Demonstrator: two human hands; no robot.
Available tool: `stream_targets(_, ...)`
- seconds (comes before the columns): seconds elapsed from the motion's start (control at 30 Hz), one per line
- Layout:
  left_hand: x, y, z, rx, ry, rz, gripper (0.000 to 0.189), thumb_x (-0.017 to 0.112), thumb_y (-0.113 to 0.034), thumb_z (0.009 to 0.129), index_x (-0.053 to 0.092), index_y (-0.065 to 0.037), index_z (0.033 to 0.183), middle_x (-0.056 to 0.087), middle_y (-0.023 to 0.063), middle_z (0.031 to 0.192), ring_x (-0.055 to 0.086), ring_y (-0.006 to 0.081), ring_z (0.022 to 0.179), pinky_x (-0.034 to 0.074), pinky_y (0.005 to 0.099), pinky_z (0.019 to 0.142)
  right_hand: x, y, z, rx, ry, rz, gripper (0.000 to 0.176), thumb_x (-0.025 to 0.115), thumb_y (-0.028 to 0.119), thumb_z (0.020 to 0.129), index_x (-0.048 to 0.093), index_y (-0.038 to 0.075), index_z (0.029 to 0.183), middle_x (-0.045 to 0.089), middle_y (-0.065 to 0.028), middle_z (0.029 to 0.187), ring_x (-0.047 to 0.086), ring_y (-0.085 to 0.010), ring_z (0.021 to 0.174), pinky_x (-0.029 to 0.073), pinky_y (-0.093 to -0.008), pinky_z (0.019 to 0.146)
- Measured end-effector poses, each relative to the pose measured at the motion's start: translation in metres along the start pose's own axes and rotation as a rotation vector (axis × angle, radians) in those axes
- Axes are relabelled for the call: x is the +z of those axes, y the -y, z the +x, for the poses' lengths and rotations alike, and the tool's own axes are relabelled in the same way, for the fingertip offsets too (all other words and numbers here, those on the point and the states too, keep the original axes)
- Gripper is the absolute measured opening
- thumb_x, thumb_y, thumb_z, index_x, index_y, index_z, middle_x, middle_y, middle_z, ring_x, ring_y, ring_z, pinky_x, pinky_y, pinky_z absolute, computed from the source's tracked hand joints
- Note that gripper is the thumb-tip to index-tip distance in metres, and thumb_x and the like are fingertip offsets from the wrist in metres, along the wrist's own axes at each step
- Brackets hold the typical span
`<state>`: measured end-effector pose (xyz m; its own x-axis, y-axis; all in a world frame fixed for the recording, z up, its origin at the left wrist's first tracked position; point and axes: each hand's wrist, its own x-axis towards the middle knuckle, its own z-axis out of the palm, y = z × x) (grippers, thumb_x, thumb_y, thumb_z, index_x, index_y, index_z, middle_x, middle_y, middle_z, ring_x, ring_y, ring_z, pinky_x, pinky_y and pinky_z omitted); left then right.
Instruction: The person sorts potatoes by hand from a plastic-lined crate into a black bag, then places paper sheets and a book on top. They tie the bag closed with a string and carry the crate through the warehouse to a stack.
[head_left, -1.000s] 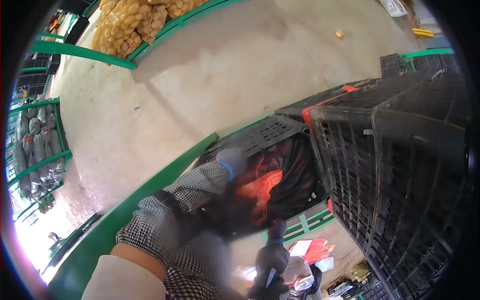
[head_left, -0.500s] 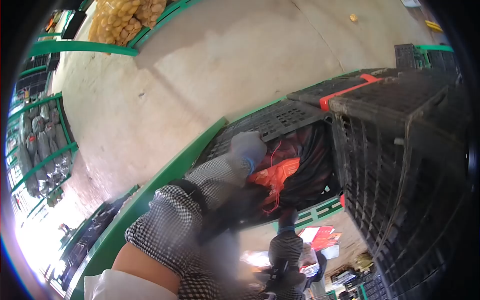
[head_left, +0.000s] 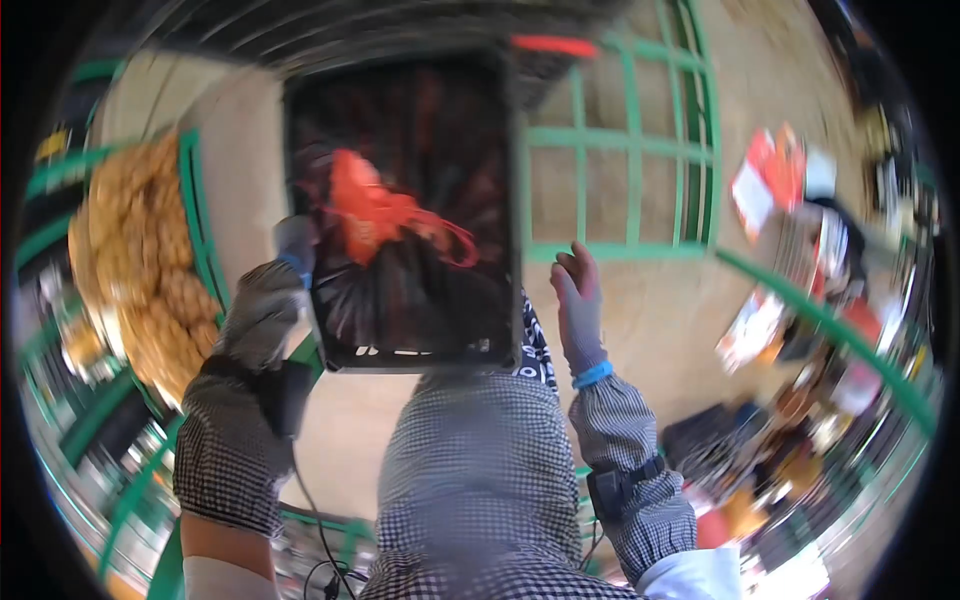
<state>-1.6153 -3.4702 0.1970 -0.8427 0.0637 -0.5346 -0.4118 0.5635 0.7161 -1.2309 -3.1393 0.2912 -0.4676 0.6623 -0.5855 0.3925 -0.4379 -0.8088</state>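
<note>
A black plastic crate (head_left: 518,290) is directly in front of my body. Inside it lies a dark plastic bag (head_left: 440,305), with a crumpled orange-red plastic piece (head_left: 370,210) and red string on top. My left hand (head_left: 293,243), in a grey glove, is closed at the crate's left side, its fingertips partly hidden by the wall. Off the crate's right side, my right hand (head_left: 580,300) is raised with its gloved fingers apart and nothing in them.
Net sacks of potatoes (head_left: 140,260) stand at the left beside green metal bars. A green frame (head_left: 630,150) lies to the right of the crate. More dark crates (head_left: 350,25) are beyond it. Papers and bags (head_left: 770,180) lie farther right.
My view has turned, bringing the crate squarely before me. My left hand stays at the crate. My right hand now shows higher, beside the crate's right wall, with fingers apart.
</note>
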Motion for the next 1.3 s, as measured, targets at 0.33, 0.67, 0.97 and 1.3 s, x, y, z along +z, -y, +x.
stream_targets(0.33, 0.023, -0.076, -0.090, 0.164, -0.237, 0.537, 0.079, 0.073, -0.027, 0.072, 0.040, 0.008, 0.135, 0.051, 0.0193, 0.130, 0.050, 0.0264, 0.118, 0.040, 0.0353, 0.098, -0.280, -0.386, -0.331, 0.747, -0.627, 0.560, 0.024, 0.052, 0.020, 0.094, 0.056, 0.011, 0.116, 0.062, -0.0036, 0.096, 0.061, -0.0134, 0.081, 0.052, -0.0268, 0.070)
stream_targets(0.67, 0.261, -0.045, -0.443, 1.081, -0.028, 1.030, 0.065, 0.067, -0.019, 0.085, 0.037, 0.002, 0.139, 0.041, 0.0222, 0.137, 0.038, 0.0339, 0.130, 0.031, 0.0420, 0.108, -0.413, -0.405, -0.406, 0.725, -0.439, 0.556, 0.032, 0.058, 0.022, 0.092, 0.056, 0.008, 0.121, 0.062, -0.0029, 0.095, 0.060, -0.0137, 0.079, 0.052, -0.0286, 0.073)
stream_targets(0.97, 0.437, -0.010, -0.607, 0.888, 0.278, 0.714, 0.047, 0.066, -0.015, 0.081, 0.050, 0.003, 0.121, 0.051, 0.0198, 0.119, 0.048, 0.0342, 0.113, 0.038, 0.0415, 0.100, -0.656, -0.317, -0.405, 0.392, -0.729, 0.527, 0.033, 0.057, 0.010, 0.088, 0.057, -0.002, 0.119, 0.062, -0.0062, 0.094, 0.059, -0.0137, 0.081, 0.049, -0.0261, 0.071)
stream_targets(1.3, 0.853, -0.152, -0.805, 0.620, 0.846, 0.654, 0.031, 0.062, -0.021, 0.087, 0.060, -0.003, 0.112, 0.064, 0.0120, 0.101, 0.060, 0.0216, 0.095, 0.048, 0.0350, 0.083, -0.888, -0.096, -0.285, 0.098, -0.653, 0.043, 0.028, 0.056, 0.021, 0.092, 0.062, 0.001, 0.111, 0.066, -0.0127, 0.083, 0.060, -0.0140, 0.074, 0.049, -0.0296, 0.068)
